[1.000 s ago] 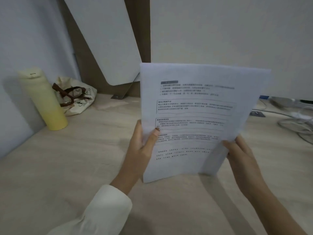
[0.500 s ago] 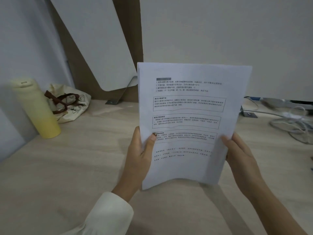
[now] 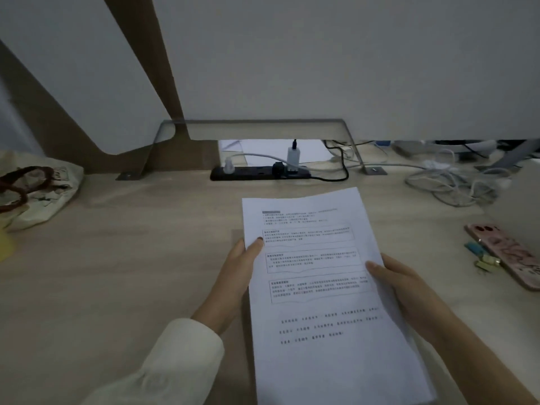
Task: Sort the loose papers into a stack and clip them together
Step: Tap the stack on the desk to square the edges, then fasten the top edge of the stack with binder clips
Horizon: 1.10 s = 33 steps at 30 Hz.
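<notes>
Left hand: you pinch the papers' left edge, squaring them.
Right hand: pinches opposite edge.
Clips: right of papers, waiting.

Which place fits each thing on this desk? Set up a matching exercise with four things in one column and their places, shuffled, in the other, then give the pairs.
Things
1. papers
2. power strip
3. phone
4. cloth bag

Places
A. far left of the desk
B. right side, beside the small clips
C. held between the left hand and right hand
D. back of the desk, under the panel, with plugs in it

Pairs: 1-C, 2-D, 3-B, 4-A
</notes>
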Tool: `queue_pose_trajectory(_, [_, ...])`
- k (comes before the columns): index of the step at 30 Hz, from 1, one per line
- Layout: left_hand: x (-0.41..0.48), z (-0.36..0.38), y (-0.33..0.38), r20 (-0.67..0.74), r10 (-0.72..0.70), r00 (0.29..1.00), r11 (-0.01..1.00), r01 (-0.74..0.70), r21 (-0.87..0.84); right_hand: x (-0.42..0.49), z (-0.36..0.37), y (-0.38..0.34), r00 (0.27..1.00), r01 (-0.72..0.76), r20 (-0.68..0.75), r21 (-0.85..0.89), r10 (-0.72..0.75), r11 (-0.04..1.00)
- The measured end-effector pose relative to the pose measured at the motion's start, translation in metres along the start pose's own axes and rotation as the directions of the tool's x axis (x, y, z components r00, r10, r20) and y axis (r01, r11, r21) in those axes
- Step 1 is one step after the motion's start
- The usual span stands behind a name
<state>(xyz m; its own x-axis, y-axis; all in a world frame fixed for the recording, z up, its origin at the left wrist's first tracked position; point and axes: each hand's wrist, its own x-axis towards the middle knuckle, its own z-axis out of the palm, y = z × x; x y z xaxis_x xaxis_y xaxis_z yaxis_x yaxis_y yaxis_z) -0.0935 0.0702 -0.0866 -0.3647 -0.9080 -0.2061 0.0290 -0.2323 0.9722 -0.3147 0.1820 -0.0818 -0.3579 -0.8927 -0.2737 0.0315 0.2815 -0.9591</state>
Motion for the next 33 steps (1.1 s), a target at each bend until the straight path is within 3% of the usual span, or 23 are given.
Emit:
queue_pose_trajectory(3, [0.016, 0.021, -0.012, -0.019, -0.022, 1.000, 0.999, 0.023, 0.035, 0.003, -0.010, 0.011, 0.994, 0.007, -0.111, -0.082, -0.016, 0.997])
queue_pose_trajectory(7, [0.034, 0.041, -0.026, -0.071, 0.004, 0.997, 0.988, 0.007, 0.155, 0.020, -0.043, 0.022, 0.857, 0.113, -0.393, -0.489, -0.334, 0.865])
queue_pose_trajectory(10, [0.042, 0.048, -0.030, -0.119, 0.025, 0.993, 0.968, 0.005, 0.252, 0.043, -0.092, 0.034, 0.770, -0.061, -0.459, -0.745, -0.444, 0.664])
queue_pose_trajectory(13, [0.046, 0.051, -0.030, -0.122, 0.039, 0.992, 0.959, -0.003, 0.284, 0.065, -0.134, 0.042, 0.716, -0.227, -0.509, -0.817, -0.478, 0.530])
queue_pose_trajectory(18, [0.050, 0.051, -0.030, -0.123, 0.000, 0.992, 0.954, 0.037, 0.297, 0.082, -0.163, 0.046, 0.742, -0.269, -0.509, -0.822, -0.436, 0.502])
queue_pose_trajectory(24, [0.054, 0.049, -0.030, -0.117, -0.019, 0.993, 0.950, 0.054, 0.306, 0.086, -0.142, 0.042, 0.804, -0.149, -0.421, -0.827, -0.421, 0.541])
queue_pose_trajectory(33, [0.047, 0.020, -0.026, -0.170, -0.017, 0.985, 0.950, 0.069, 0.303, 0.096, -0.054, 0.038, 0.878, 0.122, -0.152, -0.847, -0.455, 0.518])
